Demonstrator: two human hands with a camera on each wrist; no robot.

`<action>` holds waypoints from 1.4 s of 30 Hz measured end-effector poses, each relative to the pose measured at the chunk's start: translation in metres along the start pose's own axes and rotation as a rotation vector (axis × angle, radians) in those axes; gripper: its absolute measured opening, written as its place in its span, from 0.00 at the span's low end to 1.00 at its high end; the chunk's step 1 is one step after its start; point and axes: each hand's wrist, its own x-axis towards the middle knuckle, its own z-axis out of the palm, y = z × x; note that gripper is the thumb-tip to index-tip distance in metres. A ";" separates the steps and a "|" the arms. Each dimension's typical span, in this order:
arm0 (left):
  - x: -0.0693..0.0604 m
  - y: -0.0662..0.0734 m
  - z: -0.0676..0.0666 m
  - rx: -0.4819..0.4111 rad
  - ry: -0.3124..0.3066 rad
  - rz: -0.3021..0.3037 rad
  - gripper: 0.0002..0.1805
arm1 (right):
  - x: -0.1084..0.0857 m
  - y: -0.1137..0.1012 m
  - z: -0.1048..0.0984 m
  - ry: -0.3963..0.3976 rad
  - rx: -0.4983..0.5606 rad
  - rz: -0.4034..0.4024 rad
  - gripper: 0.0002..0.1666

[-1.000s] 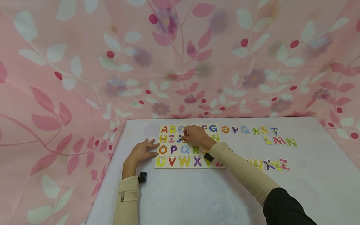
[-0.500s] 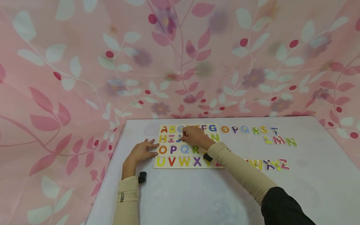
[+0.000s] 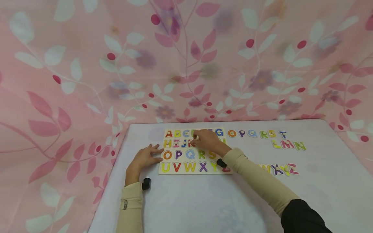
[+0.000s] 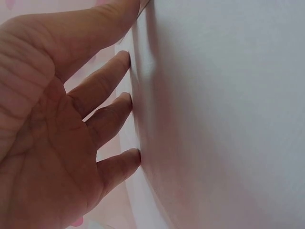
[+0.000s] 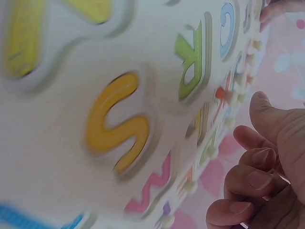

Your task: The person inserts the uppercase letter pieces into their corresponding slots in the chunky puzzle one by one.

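A wooden alphabet puzzle board (image 3: 172, 161) lies on the white table. Near its left edge is my left hand (image 3: 144, 158), fingers spread, fingertips against the board's side. My right hand (image 3: 208, 142) hovers over the upper middle of the board, beside the red K piece (image 3: 191, 143), and hides several letters. In the right wrist view the right hand's fingers (image 5: 250, 179) are loosely curled, the thumb apart from them, with nothing visible between. Knobbed pieces such as the A (image 3: 168, 133) and H (image 3: 167, 143) sit in the top rows; the S slot (image 5: 119, 129) shows its printed colour.
Loose letters O (image 3: 231, 133), P, Q, R, S and T lie in a row right of the board. L, M (image 3: 287, 144) and N lie below them. W, X (image 3: 276, 170), Y and Z are nearer, partly behind the right forearm. A floral curtain (image 3: 186, 64) hangs behind the table.
My right hand has lifted off and shifted slightly right, so the K piece in the board now shows. The left hand stays at the board's edge.
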 end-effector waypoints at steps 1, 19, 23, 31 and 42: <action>0.000 0.000 0.000 0.003 0.000 0.003 0.29 | -0.003 0.003 -0.002 0.010 -0.007 -0.003 0.12; 0.000 0.000 -0.003 0.000 -0.039 -0.032 0.30 | -0.075 0.072 -0.044 0.106 -0.010 0.116 0.16; 0.001 0.000 -0.002 -0.005 -0.054 -0.046 0.30 | -0.095 0.098 -0.050 0.143 -0.025 0.147 0.15; 0.001 -0.004 -0.003 0.025 -0.041 -0.008 0.30 | -0.132 0.144 -0.058 0.170 -0.015 0.235 0.15; 0.001 -0.004 -0.003 -0.007 -0.045 0.002 0.30 | -0.167 0.193 -0.077 0.160 -0.046 0.296 0.16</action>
